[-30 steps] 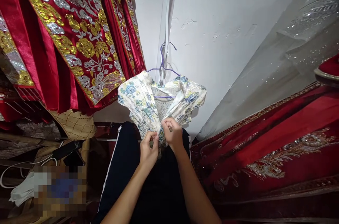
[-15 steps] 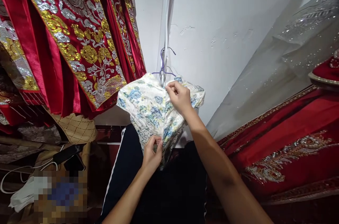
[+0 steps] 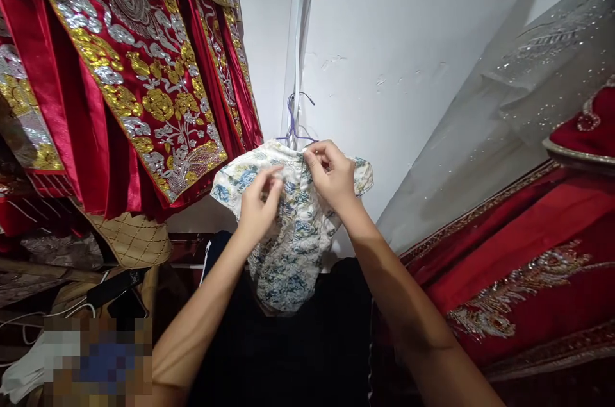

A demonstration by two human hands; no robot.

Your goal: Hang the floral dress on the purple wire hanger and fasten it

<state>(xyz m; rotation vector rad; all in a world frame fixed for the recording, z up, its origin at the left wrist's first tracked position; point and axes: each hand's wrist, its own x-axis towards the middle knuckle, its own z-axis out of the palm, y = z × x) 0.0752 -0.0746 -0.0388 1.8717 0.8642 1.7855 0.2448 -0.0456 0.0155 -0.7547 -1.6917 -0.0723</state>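
Observation:
A white short-sleeved floral dress (image 3: 293, 253) with blue flowers hangs in front of me on a purple hanger (image 3: 291, 113). My right hand (image 3: 334, 176) pinches the dress at its neckline, near the top of the front seam. Over the left side of the chest is my left hand (image 3: 259, 205), its thumb and forefinger apart and nothing held between them. Whether its fingertips touch the cloth, I cannot tell. Part of the right shoulder of the dress is hidden behind my right hand.
Red garments with gold and silver embroidery (image 3: 158, 106) hang at left. To the right are a sparkling sheer white fabric (image 3: 480, 118) and a beaded red garment (image 3: 519, 253). A white wall (image 3: 384, 22) stands behind. Cables and a black device (image 3: 113, 288) lie at lower left.
My left hand has let go of the lower front seam and moved up to the chest. The lower part of the dress now hangs spread out. My right hand stays at the neckline.

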